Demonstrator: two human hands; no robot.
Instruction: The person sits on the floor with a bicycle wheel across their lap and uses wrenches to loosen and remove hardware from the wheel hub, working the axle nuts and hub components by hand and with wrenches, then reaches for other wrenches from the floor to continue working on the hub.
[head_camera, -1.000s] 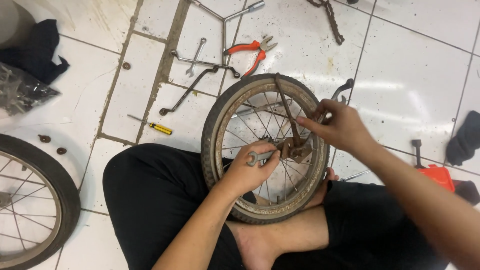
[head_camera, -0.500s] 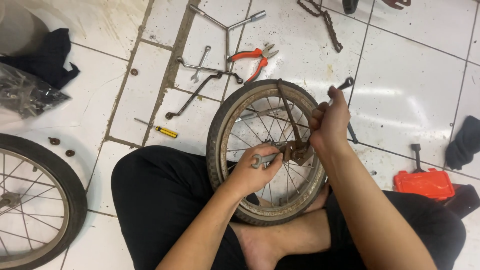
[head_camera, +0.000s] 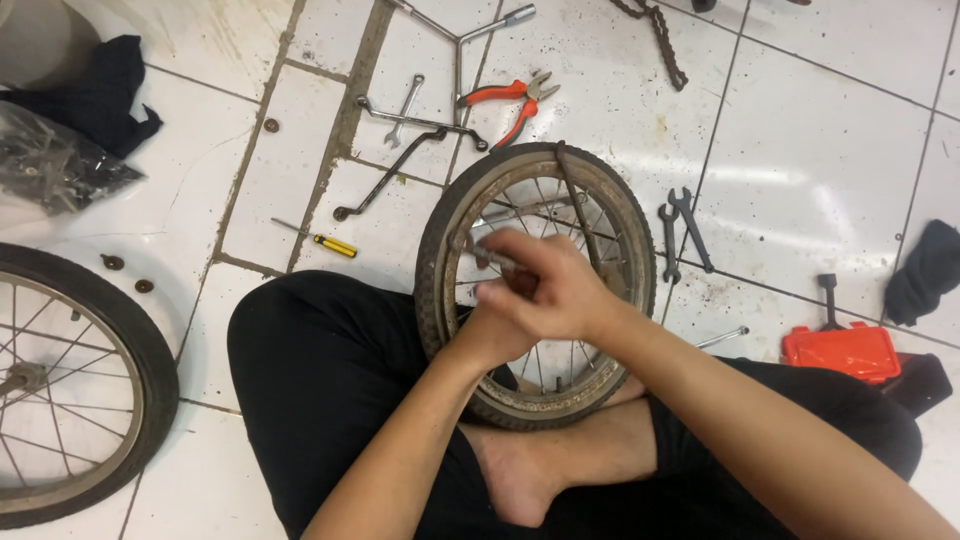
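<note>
A small bicycle wheel with a worn, dusty tyre rests tilted on my crossed legs. My right hand lies over the hub with its fingers curled around a metal spanner, whose end sticks out to the left across the spokes. My left hand reaches up from below to the same hub. It is mostly covered by the right hand, so its grip is hidden. A thin rod lies across the upper spokes.
A bigger wheel lies at the left. On the tiled floor are red-handled pliers, a three-armed socket wrench, a yellow-handled screwdriver, two spanners, a chain, an orange box, dark cloths and a bag of parts.
My right hand left the wheel's upper right rim and came down over the hub, on top of my left hand. The view shifted, so the wheel sits more central.
</note>
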